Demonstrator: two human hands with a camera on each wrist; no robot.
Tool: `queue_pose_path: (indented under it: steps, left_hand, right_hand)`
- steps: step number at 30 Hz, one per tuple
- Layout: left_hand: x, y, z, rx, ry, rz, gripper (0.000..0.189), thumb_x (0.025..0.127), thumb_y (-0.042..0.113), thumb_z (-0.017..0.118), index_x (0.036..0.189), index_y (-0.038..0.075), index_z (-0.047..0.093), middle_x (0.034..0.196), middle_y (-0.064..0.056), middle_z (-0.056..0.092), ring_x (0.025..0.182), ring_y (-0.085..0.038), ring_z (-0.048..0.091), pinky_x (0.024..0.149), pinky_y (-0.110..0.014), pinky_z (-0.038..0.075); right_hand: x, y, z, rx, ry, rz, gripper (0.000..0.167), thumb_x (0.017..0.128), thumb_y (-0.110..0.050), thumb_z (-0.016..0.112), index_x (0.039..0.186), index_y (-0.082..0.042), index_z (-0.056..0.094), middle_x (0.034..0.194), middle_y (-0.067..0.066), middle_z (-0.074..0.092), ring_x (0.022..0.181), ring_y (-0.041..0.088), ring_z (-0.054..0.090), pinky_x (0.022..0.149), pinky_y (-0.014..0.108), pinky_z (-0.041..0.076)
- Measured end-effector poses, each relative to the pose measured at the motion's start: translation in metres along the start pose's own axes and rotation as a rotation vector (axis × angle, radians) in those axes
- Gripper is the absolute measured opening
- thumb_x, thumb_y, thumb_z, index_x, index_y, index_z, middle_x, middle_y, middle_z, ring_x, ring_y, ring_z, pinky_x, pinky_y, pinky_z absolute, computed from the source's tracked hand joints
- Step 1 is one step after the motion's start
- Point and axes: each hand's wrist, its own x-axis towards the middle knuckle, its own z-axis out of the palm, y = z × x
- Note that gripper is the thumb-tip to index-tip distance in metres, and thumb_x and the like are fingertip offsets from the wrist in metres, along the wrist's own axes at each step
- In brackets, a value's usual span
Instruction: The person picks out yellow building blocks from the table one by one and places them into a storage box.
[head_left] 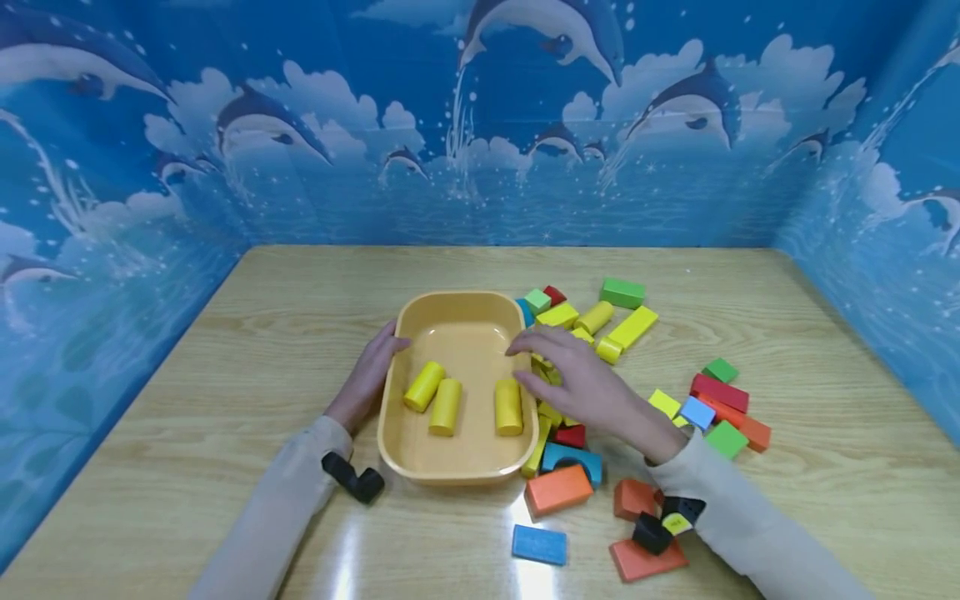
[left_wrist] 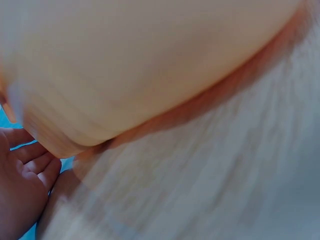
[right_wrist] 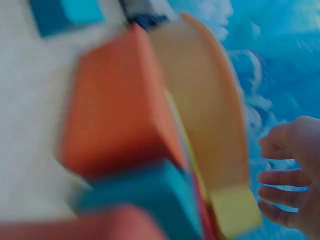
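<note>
A tan plastic tub (head_left: 463, 463) sits on the table, with three yellow cylinder blocks inside. Two cylinders (head_left: 446, 407) lie side by side at its left, and one cylinder (head_left: 507, 407) lies by the right wall. My left hand (head_left: 369, 375) holds the tub's left side, thumb over the rim and fingers along the outer wall. Over the right rim reaches my right hand (head_left: 577, 375), its fingers loosely bent and apart, nothing between them. In the right wrist view, the right hand (right_wrist: 295, 175) shows beyond the tub's edge.
Several yellow blocks (head_left: 632, 327) crowd the tub's right side. Nearer me lie a blue arch (head_left: 572, 462), an orange block (head_left: 558, 490) and a blue block (head_left: 539, 545). A mixed pile with a red block (head_left: 720, 392) lies farther right. Dolphin-printed curtains (head_left: 480, 200) border the table.
</note>
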Motion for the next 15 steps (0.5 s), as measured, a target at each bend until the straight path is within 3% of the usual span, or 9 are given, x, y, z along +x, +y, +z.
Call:
queue_pose_path:
  steps: [4,8,12,15]
  left_hand:
    - [0.001,0.001,0.001,0.016,0.002,-0.004,0.058,0.099,0.022,0.035,0.155,0.013,0.02,0.156,-0.012,0.028,0.136,-0.03,0.038,0.111,-0.043,0.035]
    - [0.001,0.0,0.002,0.025,0.002,-0.005,0.057,0.1,0.023,0.034,0.155,0.013,0.02,0.156,-0.011,0.028,0.136,-0.028,0.038,0.111,-0.042,0.034]
    - [-0.002,0.0,0.002,0.018,0.004,-0.007,0.056,0.101,0.026,0.035,0.154,0.013,0.021,0.155,-0.011,0.029,0.136,-0.027,0.037,0.112,-0.041,0.033]
    - [-0.01,-0.001,0.0,0.024,0.001,0.011,0.055,0.103,0.028,0.036,0.153,0.01,0.024,0.154,-0.012,0.031,0.136,-0.027,0.037,0.112,-0.042,0.032]
  right_hand:
    - [0.002,0.029,-0.019,-0.002,0.13,0.104,0.028,0.093,-0.013,0.064,0.12,-0.007,0.062,0.122,0.011,0.06,0.114,0.03,0.055,0.088,0.05,0.051]
    - [0.001,0.06,-0.035,-0.057,0.139,0.287,0.034,0.094,-0.011,0.062,0.126,-0.001,0.057,0.129,0.02,0.054,0.119,0.039,0.049,0.091,0.057,0.046]
    - [-0.001,0.082,-0.042,-0.09,0.047,0.418,0.041,0.096,-0.014,0.058,0.134,0.0,0.051,0.14,0.026,0.043,0.13,0.045,0.036,0.102,0.063,0.035]
    - [-0.002,0.088,-0.043,-0.136,-0.095,0.473,0.048,0.1,-0.023,0.053,0.143,-0.005,0.044,0.149,0.028,0.029,0.135,0.051,0.024,0.106,0.069,0.024]
